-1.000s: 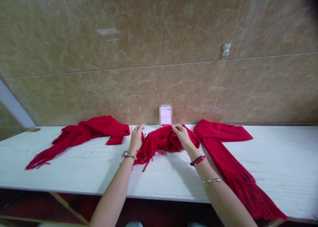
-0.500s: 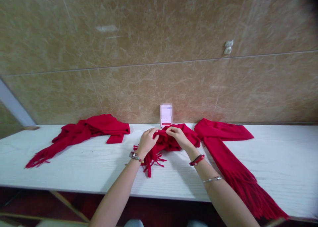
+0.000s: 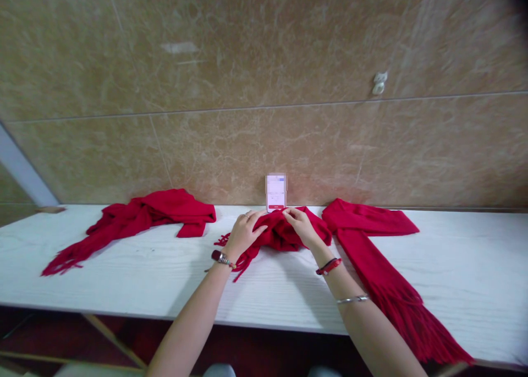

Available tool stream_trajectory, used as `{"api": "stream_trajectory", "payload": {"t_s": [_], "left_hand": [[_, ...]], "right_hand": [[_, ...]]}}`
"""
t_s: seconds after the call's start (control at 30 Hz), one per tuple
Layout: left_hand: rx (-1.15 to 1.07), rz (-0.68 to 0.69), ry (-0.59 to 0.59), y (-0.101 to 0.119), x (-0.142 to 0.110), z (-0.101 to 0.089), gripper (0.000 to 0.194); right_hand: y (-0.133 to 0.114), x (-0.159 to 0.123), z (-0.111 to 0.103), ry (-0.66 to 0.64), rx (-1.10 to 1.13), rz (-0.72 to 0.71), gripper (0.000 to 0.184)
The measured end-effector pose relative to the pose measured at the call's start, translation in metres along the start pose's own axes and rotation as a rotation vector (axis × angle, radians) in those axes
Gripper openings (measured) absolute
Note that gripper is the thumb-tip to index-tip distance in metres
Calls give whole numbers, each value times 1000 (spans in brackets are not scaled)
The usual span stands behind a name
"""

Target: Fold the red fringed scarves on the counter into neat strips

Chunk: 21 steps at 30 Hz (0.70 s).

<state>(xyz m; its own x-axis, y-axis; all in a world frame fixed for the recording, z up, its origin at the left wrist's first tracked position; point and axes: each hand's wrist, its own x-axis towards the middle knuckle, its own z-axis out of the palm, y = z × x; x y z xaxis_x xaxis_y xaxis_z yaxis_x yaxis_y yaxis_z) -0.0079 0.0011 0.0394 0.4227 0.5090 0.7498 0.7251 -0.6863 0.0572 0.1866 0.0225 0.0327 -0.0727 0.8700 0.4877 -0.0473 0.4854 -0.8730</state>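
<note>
On my feed the light is soft and even, apparently from above and to the right, since the forearms [image 3: 192, 322] throw faint shadows leftward across the bright white bench [image 3: 140, 278]. I see pale glare on the glossy wall tiles [image 3: 247, 146], a dark upper right corner, and murk below the bench. Detail goes mushy in the red scarf [image 3: 284, 240], and coarse blocks mask much of the glowing phone screen [image 3: 276, 192].

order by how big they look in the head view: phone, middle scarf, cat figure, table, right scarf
1. table
2. right scarf
3. middle scarf, bunched and partly covered
4. phone
5. cat figure, on the wall
</note>
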Motion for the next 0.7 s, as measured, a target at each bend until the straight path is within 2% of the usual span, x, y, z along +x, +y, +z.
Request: {"api": "stream_trajectory", "payload": {"t_s": [0.1,0.2,0.37,0.5,0.57,0.7], "left_hand": [[-19,25,25,3,0,3,28],[-10,20,100,-5,1,1,22],[49,2,155,-13,2,-3,24],[65,-32,210,-2,1,-4,29],[75,40,198,7,1,-4,26],[78,225,75,19,2,-1,11]], "right_hand": [[-2,-1,3,-83,-52,-20,28],[-3,-1,2,-103,-74,-33,28],[-3,0,0,-56,-95,-55,29],[-1,-1,4,-108,-161,-85,27],[0,-2,7,-148,-197,-93,27],[2,-3,10,-146,-217,-93,27]]}}
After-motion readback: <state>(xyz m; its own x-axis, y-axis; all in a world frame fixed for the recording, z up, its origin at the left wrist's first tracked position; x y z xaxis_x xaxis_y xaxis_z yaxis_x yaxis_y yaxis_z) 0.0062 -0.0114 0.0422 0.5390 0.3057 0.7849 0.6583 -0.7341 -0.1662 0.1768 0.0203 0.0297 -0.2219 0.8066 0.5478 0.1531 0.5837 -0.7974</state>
